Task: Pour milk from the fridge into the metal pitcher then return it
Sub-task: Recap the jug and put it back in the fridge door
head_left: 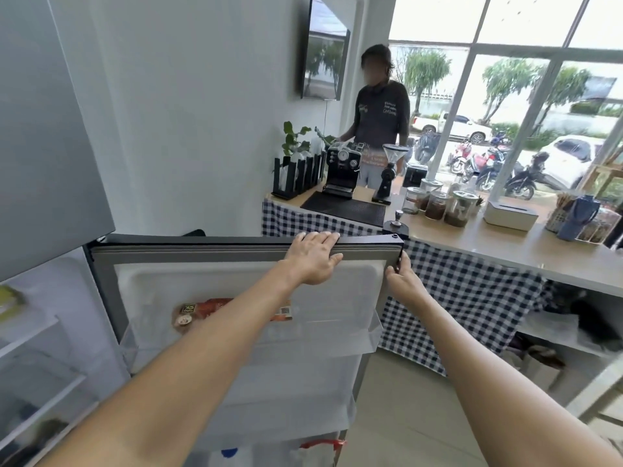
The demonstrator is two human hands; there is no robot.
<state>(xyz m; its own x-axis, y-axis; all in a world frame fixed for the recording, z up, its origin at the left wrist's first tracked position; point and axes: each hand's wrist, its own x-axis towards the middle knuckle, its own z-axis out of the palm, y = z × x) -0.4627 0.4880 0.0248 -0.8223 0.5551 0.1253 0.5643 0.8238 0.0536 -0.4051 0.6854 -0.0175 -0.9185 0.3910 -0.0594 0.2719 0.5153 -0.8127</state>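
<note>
The lower fridge door (209,261) stands open in front of me, its white inner side facing me. My left hand (312,256) lies over the door's top edge with the fingers hooked over it. My right hand (401,274) grips the door's outer top corner. A door shelf holds a packet with a red and brown label (202,313). At the bottom of the door I see blurred containers, one with a blue cap (229,452) and one with a red part (323,444). The fridge interior (37,348) is at the left with white shelves. No metal pitcher is visible.
A counter (505,244) with a checked cloth runs to the right, carrying an espresso machine (342,170), a grinder (389,173), glass jars (438,203) and a white box (510,214). Another person (379,112) stands behind the counter. The closed upper fridge door (43,129) is at the left.
</note>
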